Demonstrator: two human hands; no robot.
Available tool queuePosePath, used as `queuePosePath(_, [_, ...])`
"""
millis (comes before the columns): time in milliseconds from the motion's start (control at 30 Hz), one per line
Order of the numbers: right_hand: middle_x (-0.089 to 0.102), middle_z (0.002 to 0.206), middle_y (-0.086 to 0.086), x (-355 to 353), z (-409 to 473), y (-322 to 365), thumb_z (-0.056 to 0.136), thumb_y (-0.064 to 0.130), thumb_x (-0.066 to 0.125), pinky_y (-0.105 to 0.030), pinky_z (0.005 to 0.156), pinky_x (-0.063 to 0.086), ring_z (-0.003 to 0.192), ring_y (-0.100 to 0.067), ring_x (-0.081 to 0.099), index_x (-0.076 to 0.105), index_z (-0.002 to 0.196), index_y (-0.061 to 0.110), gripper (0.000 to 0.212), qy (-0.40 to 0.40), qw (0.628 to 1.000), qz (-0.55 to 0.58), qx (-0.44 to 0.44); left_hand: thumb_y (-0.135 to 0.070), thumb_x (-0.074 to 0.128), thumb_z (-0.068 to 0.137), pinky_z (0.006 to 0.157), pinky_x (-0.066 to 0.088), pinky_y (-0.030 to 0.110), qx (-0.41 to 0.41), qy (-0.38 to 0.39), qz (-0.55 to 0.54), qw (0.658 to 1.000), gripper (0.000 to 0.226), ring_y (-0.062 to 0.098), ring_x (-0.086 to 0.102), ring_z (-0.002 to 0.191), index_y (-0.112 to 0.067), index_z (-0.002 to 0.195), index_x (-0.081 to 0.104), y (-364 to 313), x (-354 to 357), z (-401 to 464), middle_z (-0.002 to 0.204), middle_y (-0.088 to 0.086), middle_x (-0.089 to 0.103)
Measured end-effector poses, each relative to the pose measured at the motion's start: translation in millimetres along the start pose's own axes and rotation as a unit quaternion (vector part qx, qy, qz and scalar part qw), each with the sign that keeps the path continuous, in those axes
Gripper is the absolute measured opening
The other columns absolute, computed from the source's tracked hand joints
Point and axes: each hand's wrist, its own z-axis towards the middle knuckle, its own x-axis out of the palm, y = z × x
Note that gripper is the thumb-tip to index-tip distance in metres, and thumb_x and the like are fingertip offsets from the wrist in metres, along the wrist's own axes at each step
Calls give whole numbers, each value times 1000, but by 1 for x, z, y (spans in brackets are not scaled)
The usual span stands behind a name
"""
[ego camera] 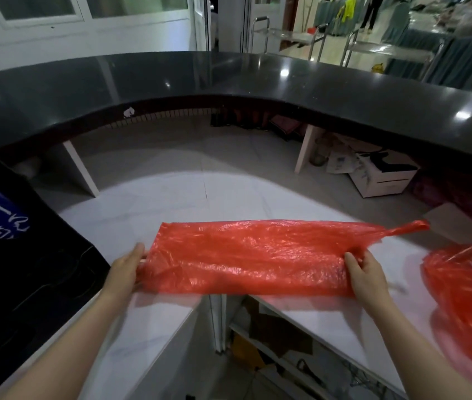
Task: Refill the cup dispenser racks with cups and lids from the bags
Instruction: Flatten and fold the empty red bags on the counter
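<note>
A flat, empty-looking red plastic bag (246,255) lies stretched across the white marble counter (171,203). My left hand (126,268) pinches its left end, thumb on top. At the right end my right hand (366,275) grips the bag just below the twisted handle (408,228). A second red plastic bag (468,298) sits crumpled on the counter at the right edge. No cups, lids or dispenser racks are in view.
A black box with white writing (21,255) stands on the counter at the left. A raised curved black countertop (229,79) rings the far side. Below the counter's gap are shelves with clutter (281,342). A white drawer unit (382,180) sits on the floor beyond.
</note>
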Motion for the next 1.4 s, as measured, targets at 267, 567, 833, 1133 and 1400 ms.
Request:
queuePosePath(267, [65, 111, -22, 7, 5, -6, 99, 27, 45, -37, 76, 36, 103, -43, 57, 56, 112, 8, 26, -14, 994, -112, 5, -6, 60, 92, 58, 53, 18, 53, 44, 98, 993, 13, 10, 68, 62, -17, 94, 67, 8, 10, -9, 72, -2, 73])
queuePosePath(567, [70, 94, -14, 4, 16, -9, 89, 50, 55, -34, 69, 36, 93, -37, 62, 60, 85, 18, 32, -11, 981, -181, 75, -28, 61, 91, 71, 44, 33, 161, -51, 350, 921, 46, 24, 65, 95, -31, 133, 44, 21, 12, -11, 108, 1, 68])
queuePosePath(833, [70, 95, -12, 2, 13, -4, 95, 51, 43, -33, 68, 37, 92, -37, 62, 70, 93, 18, 43, -12, 974, -219, 50, -28, 46, 97, 74, 44, 39, 167, -54, 447, 877, 46, 30, 60, 101, -35, 141, 36, 24, 21, -1, 122, 5, 55])
queuePosePath(1133, [55, 65, 5, 6, 15, 7, 92, 19, 60, -24, 57, 37, 61, -7, 48, 58, 71, 5, 25, 49, 995, 90, -4, -33, 65, 87, 110, 22, 55, 293, -33, 550, 782, 53, 38, 25, 139, -26, 137, 50, 3, 52, -1, 156, 12, 25])
queuePosePath(1400, [71, 93, -7, 27, 22, 5, 91, 33, 59, -29, 70, 36, 89, -30, 62, 68, 96, 19, 17, 21, 990, -139, -6, -73, 14, 87, 113, -9, 57, 155, 144, 642, 737, 70, 29, -16, 146, -45, 148, -8, 9, 87, 30, 159, -5, -18])
